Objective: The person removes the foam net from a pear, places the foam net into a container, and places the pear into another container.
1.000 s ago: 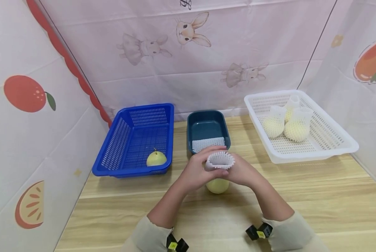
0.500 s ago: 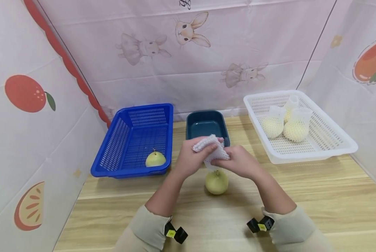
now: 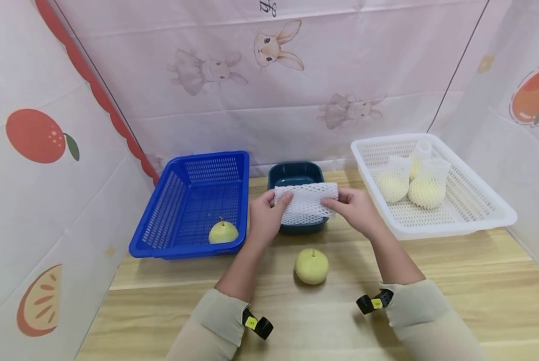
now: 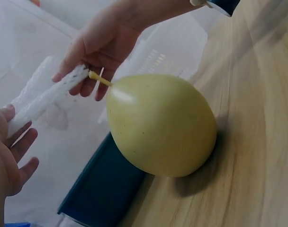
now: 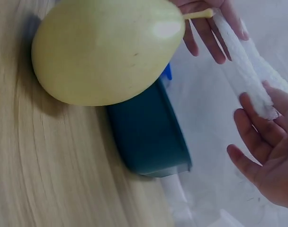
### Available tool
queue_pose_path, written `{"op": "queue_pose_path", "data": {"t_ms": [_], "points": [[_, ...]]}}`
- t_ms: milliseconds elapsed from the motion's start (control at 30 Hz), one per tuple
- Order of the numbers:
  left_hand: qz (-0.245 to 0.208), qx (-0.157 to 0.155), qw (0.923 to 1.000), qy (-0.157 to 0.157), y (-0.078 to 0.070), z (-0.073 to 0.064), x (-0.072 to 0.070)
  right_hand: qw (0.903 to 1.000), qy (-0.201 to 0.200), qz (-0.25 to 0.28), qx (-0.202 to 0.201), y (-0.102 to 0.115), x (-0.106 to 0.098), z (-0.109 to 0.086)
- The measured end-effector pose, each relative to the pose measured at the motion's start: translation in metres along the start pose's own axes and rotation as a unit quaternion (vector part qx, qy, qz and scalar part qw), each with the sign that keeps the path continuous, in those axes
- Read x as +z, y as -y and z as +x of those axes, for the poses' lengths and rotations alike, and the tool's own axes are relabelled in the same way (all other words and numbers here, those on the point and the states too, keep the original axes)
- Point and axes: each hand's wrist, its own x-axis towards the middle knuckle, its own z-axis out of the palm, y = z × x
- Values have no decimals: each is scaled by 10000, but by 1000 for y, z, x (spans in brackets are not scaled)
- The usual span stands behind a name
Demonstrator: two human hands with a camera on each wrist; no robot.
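Observation:
A white foam net sleeve [image 3: 306,204] is stretched flat between both hands in the head view. My left hand [image 3: 265,220] pinches its left end, thumb in front. At its right end, my right hand [image 3: 360,212] holds it between thumb and fingers. On the table just below the hands stands a yellow-green pear [image 3: 312,266], stem up, touched by neither hand. Both wrist views show the pear [image 4: 160,125] large in front, with the sleeve [image 5: 243,66] beyond it. Behind the sleeve is a dark teal tray [image 3: 296,168], partly hidden by it.
A blue basket [image 3: 136,248] on the left holds one bare pear [image 3: 223,232]. To the right, a white basket [image 3: 486,223] contains several pears in foam nets [image 3: 427,188]. A printed cloth [image 3: 269,125] hangs behind the wooden table [image 3: 459,301].
The sleeve, earlier bunched and open-ended over the pear, is now flattened and spread between the hands. The hands have moved apart and away from the pear, which stays in place.

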Motion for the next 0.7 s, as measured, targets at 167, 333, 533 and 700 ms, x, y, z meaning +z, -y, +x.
{"op": "queue_pose_path", "data": {"t_ms": [167,333,533,700], "points": [[53,-98,9993,-370,11,18,6,9984,-520,190,146,-9,5,16],[908,-296,9945,-422,23,22,8,9959,-863,-233,124,-17,11,31],[2423,-44,9702,-35,34,20,14,9876,-832,-1332,-23,-29,16,56],[3374,410,9401,248,36,30,23,9824,-606,-1763,-95,-36,26,76]]}}
